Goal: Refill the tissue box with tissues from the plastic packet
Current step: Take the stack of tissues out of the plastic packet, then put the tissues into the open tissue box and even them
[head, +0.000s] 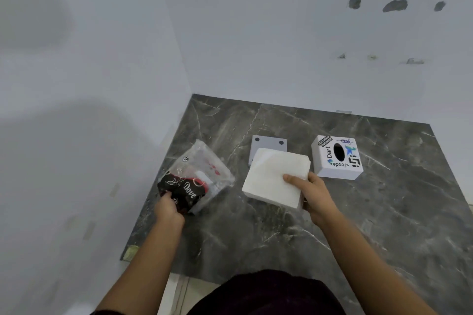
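Observation:
A square stack of white tissues (271, 176) is held at its near right corner by my right hand (313, 197), thumb on top. The stack partly covers a flat white base plate (266, 142) with two dark holes. The white tissue box cover (337, 158), with stickers and a dark oval slot on top, stands to the right of the stack. My left hand (169, 208) grips the near end of the crumpled clear plastic packet (197, 176), which has a black and red printed part and looks empty.
Everything lies on a dark grey marble-look tabletop (358, 225). White walls close it in at the left and the back. The table's near left corner (130, 253) is chipped. A dark garment shows at the bottom edge.

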